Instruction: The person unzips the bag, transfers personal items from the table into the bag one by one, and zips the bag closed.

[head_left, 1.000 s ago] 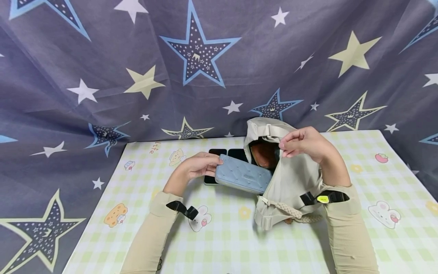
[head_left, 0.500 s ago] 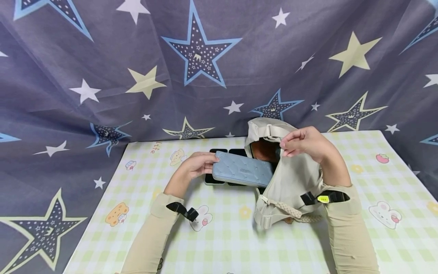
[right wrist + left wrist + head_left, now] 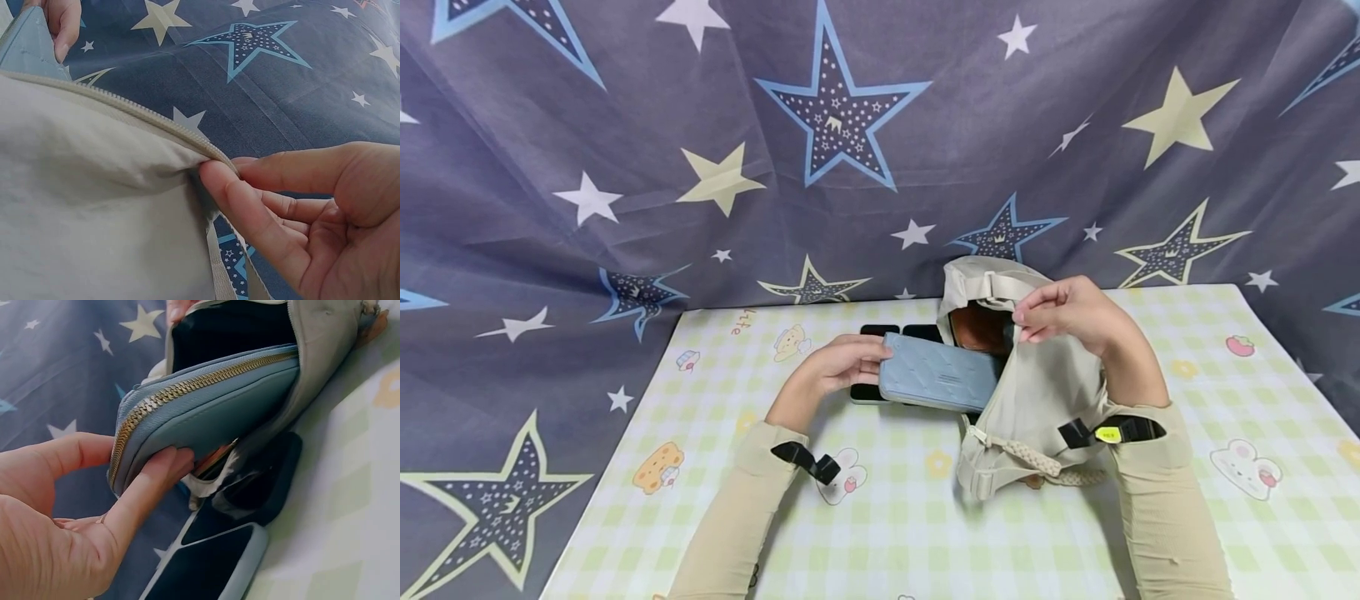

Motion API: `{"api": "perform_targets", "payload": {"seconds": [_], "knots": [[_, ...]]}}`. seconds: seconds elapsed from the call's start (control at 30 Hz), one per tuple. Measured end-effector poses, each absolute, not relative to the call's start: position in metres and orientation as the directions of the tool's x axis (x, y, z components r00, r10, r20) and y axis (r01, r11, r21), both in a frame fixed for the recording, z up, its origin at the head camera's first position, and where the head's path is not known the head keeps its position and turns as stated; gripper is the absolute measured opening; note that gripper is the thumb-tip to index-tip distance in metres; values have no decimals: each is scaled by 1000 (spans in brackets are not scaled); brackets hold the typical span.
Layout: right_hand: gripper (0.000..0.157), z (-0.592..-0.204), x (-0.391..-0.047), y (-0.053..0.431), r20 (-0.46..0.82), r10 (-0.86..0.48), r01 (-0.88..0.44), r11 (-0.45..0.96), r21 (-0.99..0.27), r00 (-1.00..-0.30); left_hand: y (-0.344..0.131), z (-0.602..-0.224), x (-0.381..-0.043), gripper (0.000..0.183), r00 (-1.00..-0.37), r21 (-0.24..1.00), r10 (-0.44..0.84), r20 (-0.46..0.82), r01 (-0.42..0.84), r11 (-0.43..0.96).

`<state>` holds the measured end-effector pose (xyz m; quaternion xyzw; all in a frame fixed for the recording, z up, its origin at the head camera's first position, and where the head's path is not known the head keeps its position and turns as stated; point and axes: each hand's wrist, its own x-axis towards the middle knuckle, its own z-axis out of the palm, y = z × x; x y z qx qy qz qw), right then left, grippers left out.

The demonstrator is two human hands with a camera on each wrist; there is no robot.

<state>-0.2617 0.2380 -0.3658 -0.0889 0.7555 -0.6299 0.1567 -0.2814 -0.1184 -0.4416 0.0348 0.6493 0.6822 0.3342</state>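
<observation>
A blue quilted zip wallet (image 3: 940,373) sits with its right end inside the mouth of a beige fabric bag (image 3: 1052,392). My left hand (image 3: 846,365) pinches the wallet's outer end between thumb and fingers; its gold zip (image 3: 187,384) shows in the left wrist view. At the bag's zipped opening edge (image 3: 144,112), my right hand (image 3: 1067,315) pinches the fabric and keeps the mouth spread. Something brown (image 3: 981,327) shows inside the bag. The wallet's inner end is hidden by the bag's side.
Two dark-faced phones lie side by side behind and under the wallet, the left phone (image 3: 867,393) and the right phone (image 3: 922,332). A braided cord (image 3: 1026,457) hangs at the bag's front. The checked tablecloth (image 3: 895,533) meets a star-patterned curtain (image 3: 850,242) at the back.
Over the last second the wallet has levelled out and turned slightly in my left hand, shifting a little left and then back right toward the bag. My right hand has stayed in place.
</observation>
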Motion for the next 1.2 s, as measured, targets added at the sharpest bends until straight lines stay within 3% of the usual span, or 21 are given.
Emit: {"api": "perform_targets", "payload": {"seconds": [0.33,0.67,0.93,1.2], "knots": [[13,-365,-263,236,-135,-344,70,194,-979,-929,-116,-442,-280,52,-745,897,505,-435,-409,169],[14,-365,-263,236,-128,-338,64,193,-979,-932,-109,-440,-278,44,-723,900,553,-414,-414,133],[13,-366,-262,236,-127,-331,63,196,-978,-935,-99,-436,-274,66,-729,893,519,-446,-402,202],[12,-366,-261,236,-128,-331,65,195,-979,-935,-90,-435,-273,63,-719,888,523,-457,-404,220]]}}
